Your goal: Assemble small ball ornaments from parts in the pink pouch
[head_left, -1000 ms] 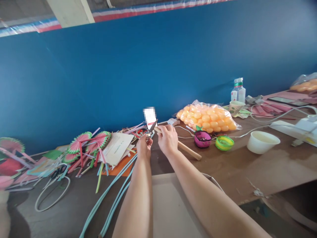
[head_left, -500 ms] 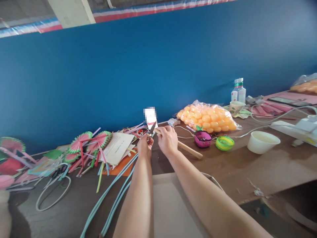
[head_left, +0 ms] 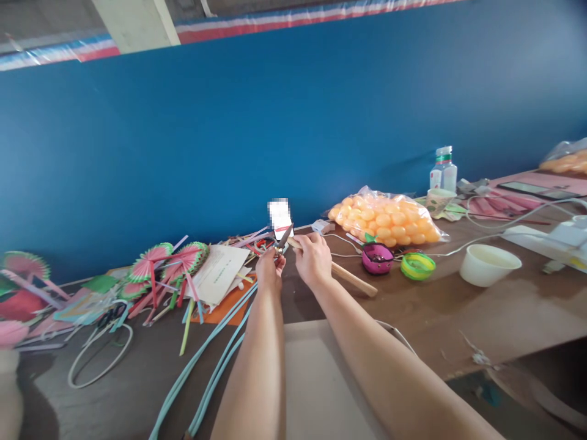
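Note:
My left hand (head_left: 270,266) is closed round the handle end of a small dark blade (head_left: 285,236), which points up and to the right. Close beside it on the right, my right hand (head_left: 313,259) grips a wooden stick (head_left: 354,280). One pale end of this stick shows near the blade; the longer part slopes down to the right behind my hand. Whether blade and stick touch is too small to tell. Behind both hands stands a white card (head_left: 280,221), partly pixelated.
Right of my hands are a bag of orange balls (head_left: 389,218), a purple pouch (head_left: 376,259), a green round container (head_left: 417,266) and a white bowl (head_left: 488,265). Pink paper fans (head_left: 151,261), papers (head_left: 220,272) and light-blue cords (head_left: 205,354) lie left.
The whole view has shifted slightly. Both hands keep nearly the same pose and hold the same things.

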The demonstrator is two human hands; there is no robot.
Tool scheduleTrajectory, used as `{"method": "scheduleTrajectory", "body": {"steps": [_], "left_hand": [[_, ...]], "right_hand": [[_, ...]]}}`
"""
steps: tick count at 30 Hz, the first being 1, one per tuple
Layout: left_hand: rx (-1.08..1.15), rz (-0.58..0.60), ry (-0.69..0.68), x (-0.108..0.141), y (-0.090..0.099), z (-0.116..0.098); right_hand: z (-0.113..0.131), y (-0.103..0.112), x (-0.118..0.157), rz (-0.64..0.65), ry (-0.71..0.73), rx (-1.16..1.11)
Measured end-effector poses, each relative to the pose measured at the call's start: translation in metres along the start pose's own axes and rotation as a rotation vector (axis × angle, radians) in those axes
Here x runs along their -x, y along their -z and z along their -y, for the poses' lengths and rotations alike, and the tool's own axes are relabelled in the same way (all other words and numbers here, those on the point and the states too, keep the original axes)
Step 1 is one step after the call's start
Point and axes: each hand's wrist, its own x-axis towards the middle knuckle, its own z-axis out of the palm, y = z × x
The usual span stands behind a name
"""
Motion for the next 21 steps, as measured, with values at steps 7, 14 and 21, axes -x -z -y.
{"method": "scheduleTrajectory", "body": {"steps": [7,14,21], "left_hand": [[-0.01,0.0,0.0,-0.0023,0.0005,0.0009],[-0.032,-0.019,-0.001,-0.002,-0.0006,0.0004],[-0.057,-0.029,0.013,-0.0033,-0.0006,0.0001]], "right_hand": [[-0.0017,0.0002,-0.001,-0.029,0.002,-0.002],[-0.0028,0.001,-0.002,-0.059,0.001,-0.023],[-0.0033,0.0006,-0.0021,-0.02,-0.016,-0.016]]}}
